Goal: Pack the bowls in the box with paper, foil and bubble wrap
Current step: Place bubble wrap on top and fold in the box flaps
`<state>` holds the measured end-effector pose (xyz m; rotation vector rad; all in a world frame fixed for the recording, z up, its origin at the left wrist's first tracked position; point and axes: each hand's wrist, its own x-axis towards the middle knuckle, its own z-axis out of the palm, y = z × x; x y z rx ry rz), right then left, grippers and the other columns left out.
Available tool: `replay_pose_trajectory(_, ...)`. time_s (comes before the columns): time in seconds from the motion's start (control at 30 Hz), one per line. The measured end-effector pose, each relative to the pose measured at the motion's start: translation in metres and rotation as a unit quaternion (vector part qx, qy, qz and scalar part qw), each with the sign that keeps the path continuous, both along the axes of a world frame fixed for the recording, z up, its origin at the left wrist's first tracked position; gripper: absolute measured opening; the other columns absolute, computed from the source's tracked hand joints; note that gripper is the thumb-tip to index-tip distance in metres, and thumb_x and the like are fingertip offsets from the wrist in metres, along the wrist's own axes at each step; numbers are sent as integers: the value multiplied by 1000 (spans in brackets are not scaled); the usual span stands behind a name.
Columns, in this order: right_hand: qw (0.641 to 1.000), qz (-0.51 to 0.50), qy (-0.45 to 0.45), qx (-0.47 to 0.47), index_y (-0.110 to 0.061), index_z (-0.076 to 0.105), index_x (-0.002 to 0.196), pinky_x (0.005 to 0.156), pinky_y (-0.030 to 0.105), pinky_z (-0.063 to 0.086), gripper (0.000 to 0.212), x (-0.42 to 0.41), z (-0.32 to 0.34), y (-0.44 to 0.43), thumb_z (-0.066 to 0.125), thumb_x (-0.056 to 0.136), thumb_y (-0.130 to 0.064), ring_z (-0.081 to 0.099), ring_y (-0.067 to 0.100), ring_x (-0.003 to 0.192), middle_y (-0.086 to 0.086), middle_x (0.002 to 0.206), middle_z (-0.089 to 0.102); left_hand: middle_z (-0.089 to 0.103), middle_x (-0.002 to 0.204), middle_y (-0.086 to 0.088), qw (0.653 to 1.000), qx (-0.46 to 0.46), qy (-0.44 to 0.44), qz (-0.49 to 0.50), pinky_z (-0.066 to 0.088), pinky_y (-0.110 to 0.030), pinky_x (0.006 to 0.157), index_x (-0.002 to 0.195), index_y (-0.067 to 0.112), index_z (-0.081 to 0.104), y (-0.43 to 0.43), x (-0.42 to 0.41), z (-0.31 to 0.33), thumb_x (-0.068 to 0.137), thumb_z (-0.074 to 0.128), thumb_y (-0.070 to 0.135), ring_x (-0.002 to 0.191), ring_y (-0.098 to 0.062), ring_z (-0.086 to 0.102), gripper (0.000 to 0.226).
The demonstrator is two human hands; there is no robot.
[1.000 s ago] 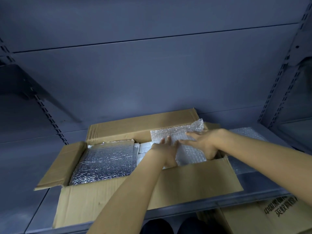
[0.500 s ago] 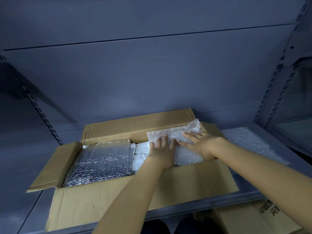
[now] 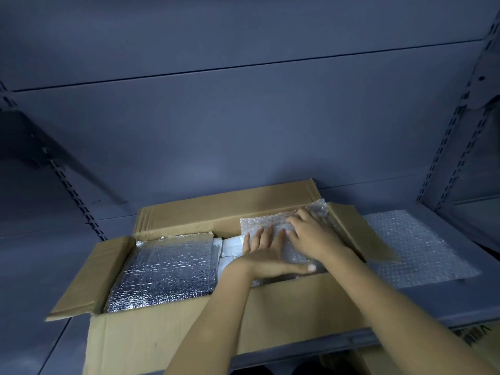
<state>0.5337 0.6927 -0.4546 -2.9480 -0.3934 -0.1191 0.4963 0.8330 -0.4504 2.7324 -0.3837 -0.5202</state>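
The bubble wrap (image 3: 261, 222) lies directly under both hands in the right end of the open cardboard box (image 3: 151, 334). Its far edge stands up against the box's back flap (image 3: 216, 212), and its far right corner curls up beside the right flap (image 3: 354, 234). The left hand (image 3: 266, 257) rests flat on the sheet with its fingers straight and pointing away from the person and its thumb stretched right along the near edge. The right hand (image 3: 311, 235) comes in from the right and lies flat just beyond it, fingers spread toward the far left. The two hands sit close together, almost touching, and both press down rather than grip. No bowl shows, so whatever is being covered is hidden under the wrap. The sheet looks to run with the box's long axis, left to right. The part not yet flat is the far edge and right corner, away from the person, and the right hand is nearer to it, so tucking that edge down probably falls to that hand while the left pins the near side. The wrap is thin, clear and dimpled, and it crumples and springs back readily. Left of the hands, folded white paper (image 3: 230, 247) fills the middle of the box. Beyond it a flat, rectangular, quilted silver foil packet (image 3: 165, 272) takes up the left end. A second sheet of bubble wrap (image 3: 414, 244) lies spread on the grey metal shelf (image 3: 40, 266) just right of the box.
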Motion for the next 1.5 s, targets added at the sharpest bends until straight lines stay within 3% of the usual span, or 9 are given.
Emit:
replay_pose_trajectory(0.23,1000,-11,-12,-23,-18,36,138,107,40,25,41,1,-4,3,30,100,-30,30,26,131,6,142,36,-19,158,-1,999,3,-29,22,-17,-41,116,151,28,-7,-4,1,-7,77,49,73,143,-16,-26,103)
replay_pose_trajectory(0.37,998,-45,-39,19,-15,43,135,106,39,31,40,-2,3,1,33,99,-28,38,27,129,8,138,45,-2,158,0,994,-4,-110,23,2,-34,119,149,25,-6,-6,1,-1,65,66,69,146,-20,-7,119)
replay_pose_trajectory(0.53,999,-37,24,-13,-18,37,140,111,41,24,49,-2,-1,1,29,99,-43,33,27,134,6,143,38,-4,158,-8,994,43,-88,39,3,-35,118,150,11,-12,-10,5,6,62,65,73,146,-24,-6,133)
replay_pose_trajectory(0.73,996,-68,52,-6,-17,48,130,112,43,18,51,8,-1,4,20,99,-47,31,30,134,7,144,39,19,153,-10,993,54,-101,42,12,-37,115,149,14,7,-12,8,7,58,63,78,142,-28,15,125)
replay_pose_trajectory(0.93,986,-109,-9,123,-4,59,114,99,37,34,63,14,1,-3,13,96,-44,46,33,117,18,127,52,16,150,-13,987,53,-122,85,2,-40,118,146,12,23,-12,10,-1,66,33,89,144,-31,2,111)
replay_pose_trajectory(1.03,990,-113,17,83,-4,57,118,97,37,36,52,10,-1,-2,22,101,-38,48,33,115,19,127,54,22,146,-11,986,54,-140,76,5,-38,118,145,10,23,-10,10,-2,75,42,79,144,-29,8,101)
replay_pose_trajectory(1.17,993,-110,50,10,-8,53,127,106,40,27,59,9,-1,2,17,100,-45,41,32,126,14,136,51,40,141,-13,977,110,-169,75,21,-40,112,140,8,34,-12,14,-4,55,23,90,134,-31,32,119)
replay_pose_trajectory(1.23,992,-108,69,-14,-10,50,130,109,41,23,61,11,1,2,14,100,-47,38,31,130,12,140,48,50,136,-12,972,128,-181,83,27,-40,105,132,7,41,-12,18,-5,60,31,90,128,-30,41,111)
replay_pose_trajectory(1.5,990,-97,98,5,-11,46,135,112,40,19,59,13,2,0,14,99,-46,32,30,134,10,144,43,40,145,-12,977,132,-142,84,20,-42,111,139,13,34,-9,13,1,62,37,91,134,-30,32,110)
